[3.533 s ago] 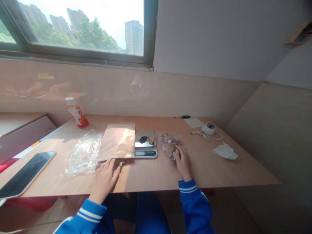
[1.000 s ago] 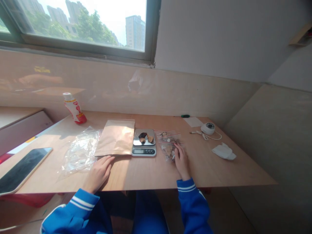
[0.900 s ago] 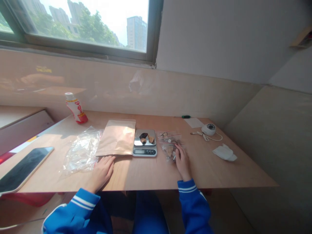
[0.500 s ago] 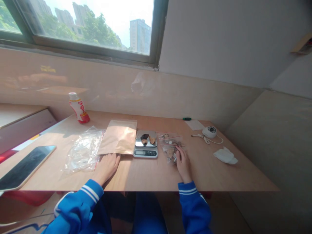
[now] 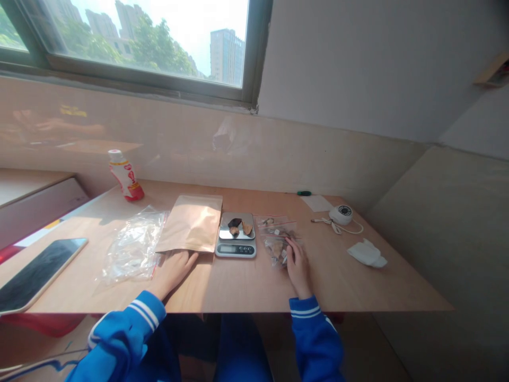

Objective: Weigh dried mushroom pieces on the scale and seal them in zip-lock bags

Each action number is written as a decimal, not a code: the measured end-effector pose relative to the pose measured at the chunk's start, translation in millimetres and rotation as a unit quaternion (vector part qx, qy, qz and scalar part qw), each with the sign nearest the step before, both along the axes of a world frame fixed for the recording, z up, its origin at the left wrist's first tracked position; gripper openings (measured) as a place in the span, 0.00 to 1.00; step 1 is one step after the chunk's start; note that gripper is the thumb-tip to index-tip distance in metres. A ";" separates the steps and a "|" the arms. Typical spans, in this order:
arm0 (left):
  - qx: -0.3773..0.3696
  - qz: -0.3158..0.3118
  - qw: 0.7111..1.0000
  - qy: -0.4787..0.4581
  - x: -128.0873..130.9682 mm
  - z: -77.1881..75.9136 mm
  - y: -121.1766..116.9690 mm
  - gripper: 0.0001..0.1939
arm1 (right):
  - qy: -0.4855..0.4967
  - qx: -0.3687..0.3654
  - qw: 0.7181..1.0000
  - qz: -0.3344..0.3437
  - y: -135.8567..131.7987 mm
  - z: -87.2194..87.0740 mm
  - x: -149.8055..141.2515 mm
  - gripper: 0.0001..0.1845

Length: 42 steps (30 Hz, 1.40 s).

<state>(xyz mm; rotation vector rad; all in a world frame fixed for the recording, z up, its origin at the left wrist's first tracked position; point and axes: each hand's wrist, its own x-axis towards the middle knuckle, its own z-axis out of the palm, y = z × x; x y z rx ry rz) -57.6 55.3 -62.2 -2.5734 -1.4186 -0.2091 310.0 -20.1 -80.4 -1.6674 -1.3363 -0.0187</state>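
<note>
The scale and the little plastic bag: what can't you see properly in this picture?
From the head camera:
- Kitchen scale display: the digits are too small to read.
- Zip bag: the pieces inside are small and blurred by the plastic, and the right hand covers part of it.
- Paper envelope: the left hand is at its edge, and I can't tell if the fingers are underneath.

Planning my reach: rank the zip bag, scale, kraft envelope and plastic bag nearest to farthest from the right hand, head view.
1. Zip bag: under the right hand
2. Digital scale: just left
3. Kraft envelope: further left
4. Clear plastic bag: farthest left
</note>
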 end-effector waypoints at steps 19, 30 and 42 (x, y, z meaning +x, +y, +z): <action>-0.089 0.029 0.967 -0.236 7.2 24.4 -11.0 0.23 | -0.002 0.004 1.000 0.002 -0.5 0.8 -0.6 0.23; -0.110 -0.001 0.966 -0.234 5.0 31.0 -16.5 0.16 | -0.002 -0.007 1.000 0.003 -0.6 1.0 -0.1 0.24; -0.068 0.025 0.931 -0.357 3.5 26.4 -36.1 0.20 | 0.004 -0.003 1.000 0.006 -0.4 0.5 -0.3 0.23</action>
